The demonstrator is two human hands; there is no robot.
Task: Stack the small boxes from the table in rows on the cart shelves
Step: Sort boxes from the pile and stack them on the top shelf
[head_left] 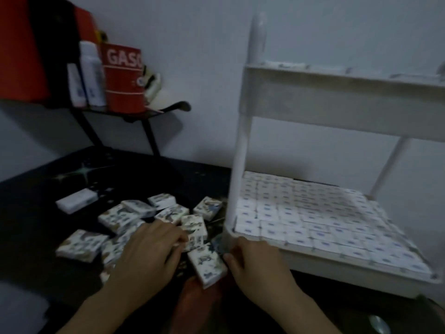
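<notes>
Several small patterned boxes [120,216] lie loose in a pile on the dark table [36,189]. My left hand [149,249] lies over the pile, its fingers curled down onto one small box [195,229] at the pile's right side. My right hand [255,260] is at the front left corner of the white cart [337,109]; its thumb touches the side of another small box [207,263] between both hands, and blur hides its fingers. The cart's lower shelf [284,251] is packed with rows of boxes [313,213]. More boxes show on the upper shelf [284,65].
A plain white box [77,200] lies apart at the pile's far left. A black wall shelf [125,112] above the table holds a red can [124,78] and white bottles [90,73]. The cart's white post [240,153] rises just behind my right hand.
</notes>
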